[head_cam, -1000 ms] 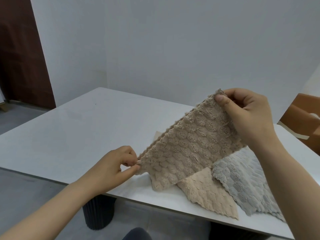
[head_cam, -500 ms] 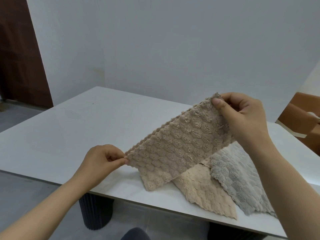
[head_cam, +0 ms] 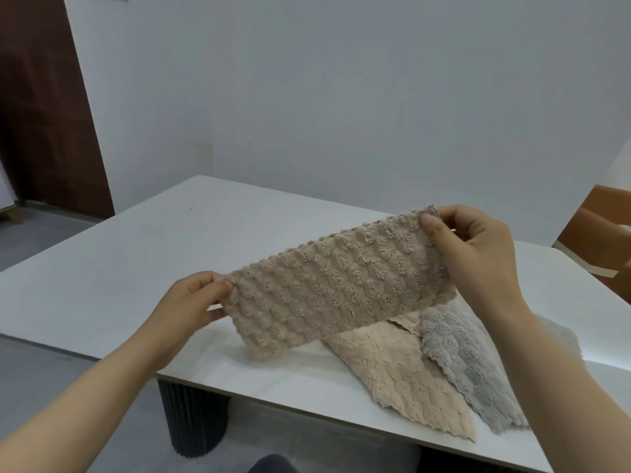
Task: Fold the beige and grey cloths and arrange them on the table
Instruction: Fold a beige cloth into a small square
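Head view: a folded beige cloth (head_cam: 338,288) is stretched as a long band above the worktop (head_cam: 170,254), slanting upward from left to right near the near edge. The left grip (head_cam: 191,302) pinches its lower left end. The right grip (head_cam: 478,254) pinches the upper right corner, thumb on the front. Beneath, a second beige cloth (head_cam: 403,377) lies flat, reaching toward the near edge, with a grey cloth (head_cam: 467,370) overlapping its right side.
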Available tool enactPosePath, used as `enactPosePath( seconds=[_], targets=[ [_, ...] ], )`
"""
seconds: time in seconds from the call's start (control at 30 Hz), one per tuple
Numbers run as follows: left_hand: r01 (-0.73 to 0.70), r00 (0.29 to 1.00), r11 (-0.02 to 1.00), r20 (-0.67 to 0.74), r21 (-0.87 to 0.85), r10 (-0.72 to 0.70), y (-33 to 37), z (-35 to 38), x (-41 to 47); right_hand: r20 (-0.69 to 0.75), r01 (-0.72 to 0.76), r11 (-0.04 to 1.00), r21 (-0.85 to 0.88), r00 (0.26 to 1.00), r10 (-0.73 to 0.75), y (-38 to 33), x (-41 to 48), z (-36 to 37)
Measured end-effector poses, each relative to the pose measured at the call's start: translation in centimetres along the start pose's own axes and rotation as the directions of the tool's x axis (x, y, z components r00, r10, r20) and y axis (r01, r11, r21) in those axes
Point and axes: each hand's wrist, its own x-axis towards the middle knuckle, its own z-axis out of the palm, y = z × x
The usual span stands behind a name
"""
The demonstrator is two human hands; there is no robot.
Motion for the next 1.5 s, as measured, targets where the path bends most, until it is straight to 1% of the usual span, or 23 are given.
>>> enactPosePath(
  seconds=[0.07,0.13,0.2,0.27,0.37,0.47,0.6,0.73,0.93,1.1,1.2,1.37,1.5],
  targets=[
    [0.039,0.999,0.984,-0.012,-0.172,-0.041,0.4,0.1,-0.1,-0.008,0.0,1.0,-0.027,1.0,0.0,0.5,-0.3,0.3],
    [0.036,0.996,0.972,-0.068,-0.232,-0.053,0.8,0.2,-0.2,-0.001,0.005,0.998,-0.056,1.0,-0.005,0.9,-0.7,0.5],
    [0.001,0.987,0.977,-0.156,-0.215,-0.035,1.0,0.6,-0.3,0.006,-0.002,0.997,-0.075,1.0,0.003,1.3,-1.1,0.6],
    [-0.063,0.973,0.981,-0.23,-0.183,0.019,1.3,1.1,-0.5,0.007,-0.013,0.995,-0.097,1.0,0.014,1.5,-1.5,0.8],
    [-0.159,0.952,0.987,-0.271,-0.04,0.142,1.6,1.9,-1.2,0.019,-0.033,0.995,-0.097,0.999,0.035,1.3,-2.3,1.2],
    [-0.197,0.947,0.98,-0.254,0.019,0.195,2.2,2.8,-2.4,0.051,-0.061,0.995,-0.085,0.997,0.065,0.7,-3.3,1.7],
    [-0.242,0.954,0.97,-0.184,-0.004,0.237,3.7,4.1,-4.1,0.107,-0.068,0.997,-0.036,0.992,0.071,-0.7,-4.7,2.6],
    [-0.268,0.958,0.963,-0.106,-0.021,0.265,5.2,4.9,-5.4,0.199,-0.141,0.986,0.095,0.973,0.12,-2.6,-6.0,3.5],
    [-0.335,0.941,0.942,-0.034,0.033,0.336,6.4,6.2,-6.7,0.305,-0.159,0.968,0.195,0.948,0.094,-4.2,-7.8,5.1],
    [-0.324,0.946,0.946,-0.018,0.012,0.324,6.6,6.6,-7.2,0.358,-0.139,0.964,0.229,0.932,0.049,-4.3,-8.4,5.5],
    [-0.324,0.945,0.945,-0.04,0.036,0.325,6.5,6.5,-7.3,0.406,-0.124,0.956,0.266,0.914,0.006,-4.3,-8.6,5.2],
    [-0.333,0.94,0.94,-0.044,0.076,0.337,6.5,6.2,-7.5,0.529,-0.183,0.92,0.346,0.848,-0.03,-3.9,-8.4,4.5],
    [-0.339,0.94,0.937,-0.021,0.082,0.341,6.3,6.1,-7.9,0.58,-0.223,0.905,0.361,0.814,-0.031,-3.6,-8.2,4.5]
  ],
)
